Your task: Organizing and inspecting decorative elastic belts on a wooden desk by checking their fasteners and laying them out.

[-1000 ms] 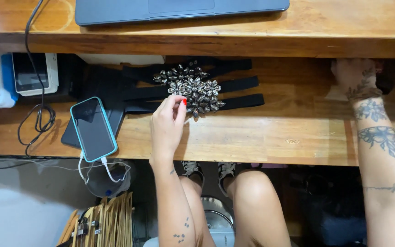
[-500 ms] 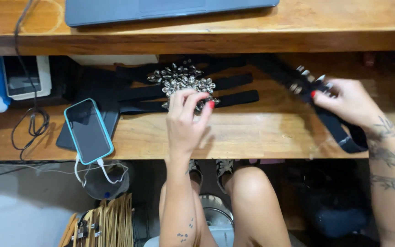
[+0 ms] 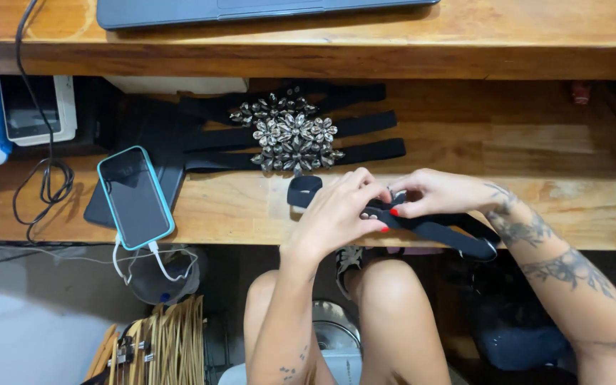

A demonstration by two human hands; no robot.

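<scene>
Head view looks straight down on a wooden shelf [image 3: 536, 153] with a warm, grainy, polished surface. I see my left hand [image 3: 336, 214] and right hand [image 3: 436, 194] meeting at the front edge of it, both curled around a black strap [image 3: 436, 229]. It is a soft, matte band of fabric; one end curls up by the left hand, the other hangs off the edge under my right wrist. The left fingers are bent closed over it, and the right thumb and forefinger pinch it. Small shiny studs show between the fingertips, too small to make out.

Just behind the hands lies a jewelled piece [image 3: 290, 135]: a cluster of faceted, petal-shaped silver stones on three flat black bands. To the left, a phone [image 3: 135, 197] with a turquoise rim rests tilted on a dark pad, a white cable [image 3: 158, 258] plugged into it.
</scene>
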